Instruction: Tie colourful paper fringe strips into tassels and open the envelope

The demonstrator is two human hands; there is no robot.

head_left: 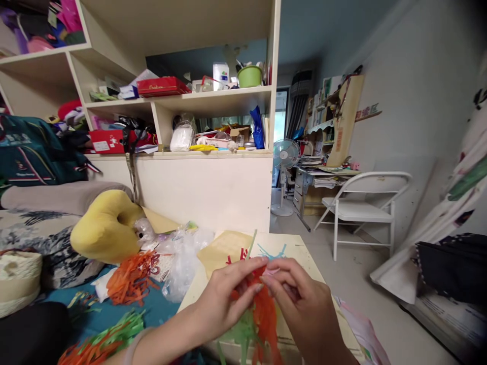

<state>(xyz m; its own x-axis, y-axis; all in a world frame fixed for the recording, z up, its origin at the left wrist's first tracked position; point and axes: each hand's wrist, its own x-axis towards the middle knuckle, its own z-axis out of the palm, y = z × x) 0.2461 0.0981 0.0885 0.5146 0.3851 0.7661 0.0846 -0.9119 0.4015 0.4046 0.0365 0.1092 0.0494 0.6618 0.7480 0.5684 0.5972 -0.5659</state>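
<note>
Over a small cream table point(306, 263), my two hands meet at the fingertips. My left hand point(232, 291) pinches the top of a bundle of orange paper streamers point(265, 314), which hangs below the fingers. Green streamers point(247, 324) hang next to the orange ones. Between the fingers of my right hand point(300, 294) is a small pale pink strip point(271, 272), partly hidden by the fingertips. Just behind the hands, light blue strips point(272, 252) and red strips point(238, 256) lie on the table near a tan paper sheet point(216, 248).
Left of the table are clear plastic bags point(186, 263), an orange streamer pile point(133, 276), green and orange streamers point(110, 337) and a yellow cushion point(106, 223). A cream shelf unit point(205, 187) stands ahead. To the right are a white folding chair point(365, 210) and a fan point(284, 157).
</note>
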